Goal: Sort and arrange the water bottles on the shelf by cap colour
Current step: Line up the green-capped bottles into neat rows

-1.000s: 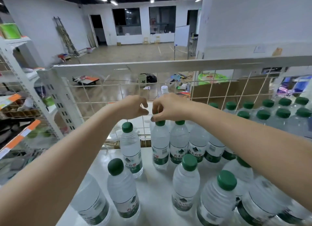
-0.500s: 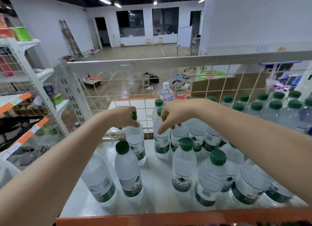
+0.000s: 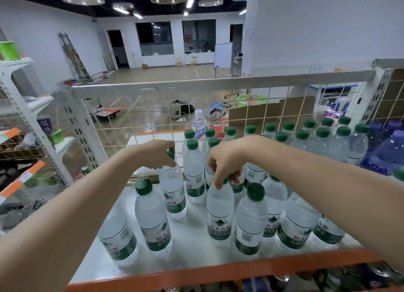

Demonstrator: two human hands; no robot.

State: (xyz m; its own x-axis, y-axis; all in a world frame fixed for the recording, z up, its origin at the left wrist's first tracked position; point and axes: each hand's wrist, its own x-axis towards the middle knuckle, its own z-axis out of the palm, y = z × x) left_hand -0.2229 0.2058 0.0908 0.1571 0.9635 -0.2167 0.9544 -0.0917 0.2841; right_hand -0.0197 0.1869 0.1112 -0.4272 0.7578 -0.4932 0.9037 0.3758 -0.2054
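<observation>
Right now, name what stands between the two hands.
Head view: two upright green-capped bottles stand between the left hand and right hand, one behind the other.

The cap of the bottle under the right hand [image 3: 227,160] is almost wholly covered by its fingers, so its grip there cannot be read exactly; the left hand [image 3: 156,153] hides most of a green cap [image 3: 171,154] just left of centre; both forearms run off the frame's lower corners; the blue bottles [image 3: 387,152] at the right edge are cut off and blurred; label print on the far rows is too small to read; goods below the orange shelf edge [image 3: 218,270] at the bottom are smeared beyond telling.
</observation>
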